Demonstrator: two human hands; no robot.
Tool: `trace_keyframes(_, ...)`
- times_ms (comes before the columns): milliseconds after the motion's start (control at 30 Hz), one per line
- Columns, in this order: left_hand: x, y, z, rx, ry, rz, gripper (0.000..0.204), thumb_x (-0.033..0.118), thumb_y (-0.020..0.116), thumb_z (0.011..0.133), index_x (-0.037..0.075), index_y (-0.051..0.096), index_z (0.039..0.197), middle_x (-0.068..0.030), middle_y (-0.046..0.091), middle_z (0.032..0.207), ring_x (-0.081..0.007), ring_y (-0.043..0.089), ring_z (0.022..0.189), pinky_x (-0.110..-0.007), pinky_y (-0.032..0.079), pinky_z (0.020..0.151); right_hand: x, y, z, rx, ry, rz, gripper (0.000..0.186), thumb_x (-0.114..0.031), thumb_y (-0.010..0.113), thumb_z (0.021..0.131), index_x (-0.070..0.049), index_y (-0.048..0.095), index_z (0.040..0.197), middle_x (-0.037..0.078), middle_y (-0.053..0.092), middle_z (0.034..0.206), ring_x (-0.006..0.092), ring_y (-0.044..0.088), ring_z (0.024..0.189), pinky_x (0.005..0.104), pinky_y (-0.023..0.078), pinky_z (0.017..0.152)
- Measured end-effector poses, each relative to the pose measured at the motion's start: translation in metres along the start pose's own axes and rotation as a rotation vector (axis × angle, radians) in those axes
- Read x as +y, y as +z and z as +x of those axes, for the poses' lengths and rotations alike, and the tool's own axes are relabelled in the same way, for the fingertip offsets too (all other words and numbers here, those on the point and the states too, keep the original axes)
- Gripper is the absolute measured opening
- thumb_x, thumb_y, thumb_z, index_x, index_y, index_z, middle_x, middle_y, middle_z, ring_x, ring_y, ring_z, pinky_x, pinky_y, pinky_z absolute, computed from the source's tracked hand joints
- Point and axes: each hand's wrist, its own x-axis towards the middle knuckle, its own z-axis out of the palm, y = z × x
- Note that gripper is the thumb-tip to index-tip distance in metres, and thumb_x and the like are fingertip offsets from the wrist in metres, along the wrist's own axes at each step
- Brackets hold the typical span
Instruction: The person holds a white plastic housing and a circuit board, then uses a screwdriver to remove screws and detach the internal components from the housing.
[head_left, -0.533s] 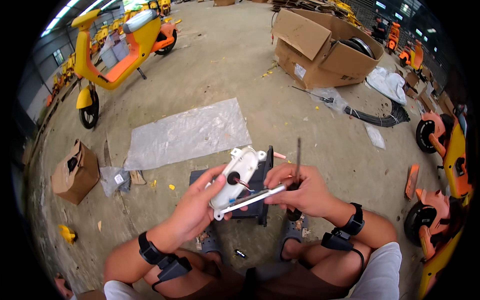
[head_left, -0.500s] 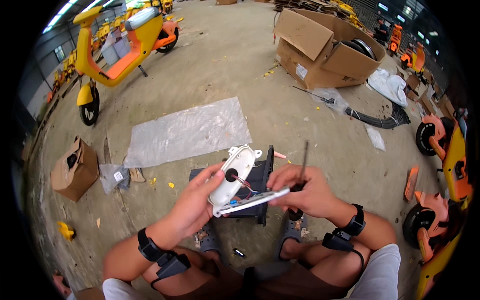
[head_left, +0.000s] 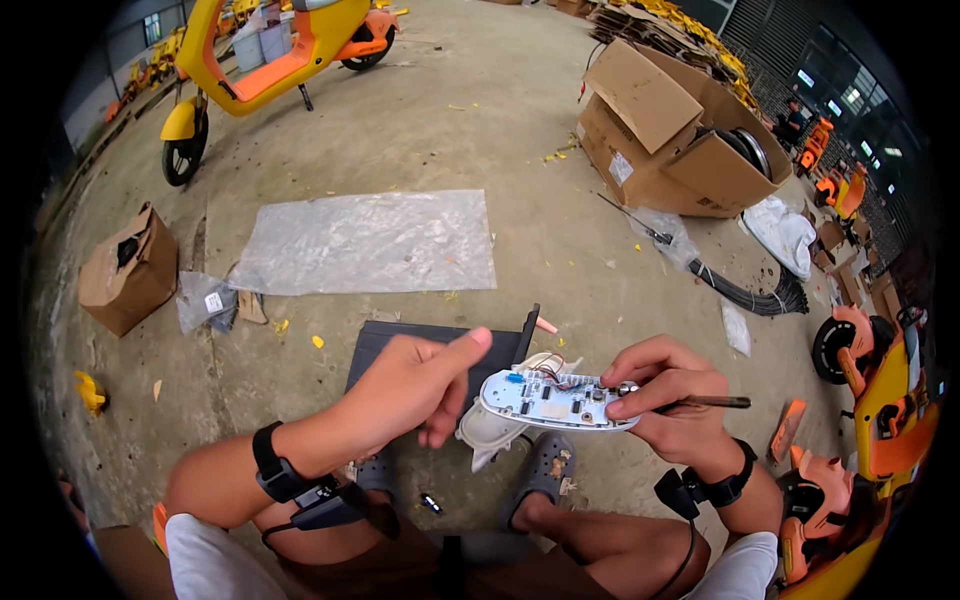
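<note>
My left hand (head_left: pixel 425 390) is raised left of a white oval circuit board (head_left: pixel 545 397), holding nothing, thumb out and fingers loosely curled. My right hand (head_left: pixel 670 400) grips the board's right end and a slim dark tool (head_left: pixel 720 402), probably a screwdriver, lying crosswise. A cream plastic housing (head_left: pixel 480 435) hangs beneath the board, with thin wires (head_left: pixel 548 365) running to the board. A dark flat panel (head_left: pixel 378 348) lies on the floor behind my hands.
A plastic sheet (head_left: pixel 360 240) lies ahead. Cardboard boxes (head_left: pixel 125 280) sit left and back right (head_left: pixel 640 160). A cable bundle (head_left: pixel 750 290) and bags lie right. Yellow-orange scooters stand back left (head_left: pixel 260 80) and at right (head_left: pixel 870 380). A person (head_left: pixel 790 122) is far back.
My left hand has let go of the white housing. The board has turned from edge-on to face up in my right hand, and the tool has swung from upright to horizontal.
</note>
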Motion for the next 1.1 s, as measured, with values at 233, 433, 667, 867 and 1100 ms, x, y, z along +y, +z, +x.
trace_keyframes(233, 0.003, 0.003, 0.006, -0.152, -0.011, -0.358, 0.028, 0.019, 0.059, 0.095, -0.007, 0.058, 0.106, -0.0198, 0.068, 0.091, -0.0231, 0.069, 0.069, -0.031, 0.059, 0.06, 0.026, 0.003, 0.006, -0.008, -0.058, -0.063, 0.026, 0.01, 0.066, 0.076, -0.005, 0.073, 0.095, 0.016, 0.058, 0.115, 0.0222, 0.065, 0.096, 0.0329, 0.055, 0.084)
trace_keyframes(433, -0.002, 0.005, 0.006, -0.043, 0.116, -0.287, 0.026, 0.014, 0.058, 0.095, -0.008, 0.058, 0.108, -0.02, 0.068, 0.094, -0.0232, 0.069, 0.075, -0.032, 0.06, 0.068, 0.035, 0.025, -0.012, 0.324, 0.368, 0.211, 0.039, 0.006, 0.058, 0.085, -0.002, 0.06, 0.123, 0.013, 0.062, 0.108, 0.0086, 0.061, 0.073, 0.0209, 0.048, 0.055)
trace_keyframes(667, -0.006, 0.02, 0.008, 0.064, 0.219, -0.123, 0.023, 0.013, 0.056, 0.096, -0.007, 0.057, 0.107, -0.0207, 0.068, 0.091, -0.0255, 0.07, 0.075, -0.034, 0.06, 0.063, 0.023, 0.029, -0.017, 0.272, 0.701, 0.485, 0.035, -0.017, 0.062, 0.093, 0.002, 0.059, 0.122, 0.005, 0.067, 0.076, 0.0046, 0.055, 0.051, 0.0188, 0.037, 0.041)
trace_keyframes(867, -0.006, 0.023, 0.0, 0.046, 0.223, -0.1, 0.025, 0.013, 0.056, 0.096, -0.009, 0.056, 0.109, -0.0195, 0.068, 0.092, -0.0244, 0.069, 0.081, -0.034, 0.06, 0.07, 0.021, 0.029, -0.02, 0.287, 0.669, 0.392, 0.036, -0.015, 0.068, 0.09, 0.003, 0.06, 0.121, 0.004, 0.068, 0.079, 0.0046, 0.057, 0.056, 0.0184, 0.037, 0.042)
trace_keyframes(1100, -0.007, 0.022, -0.002, 0.086, 0.257, -0.061, 0.025, 0.012, 0.057, 0.095, -0.008, 0.055, 0.111, -0.0199, 0.068, 0.093, -0.0255, 0.07, 0.081, -0.035, 0.06, 0.07, 0.017, 0.033, -0.018, 0.285, 0.609, 0.378, 0.035, -0.007, 0.068, 0.087, 0.003, 0.06, 0.12, 0.005, 0.067, 0.075, 0.0057, 0.06, 0.056, 0.0179, 0.039, 0.042)
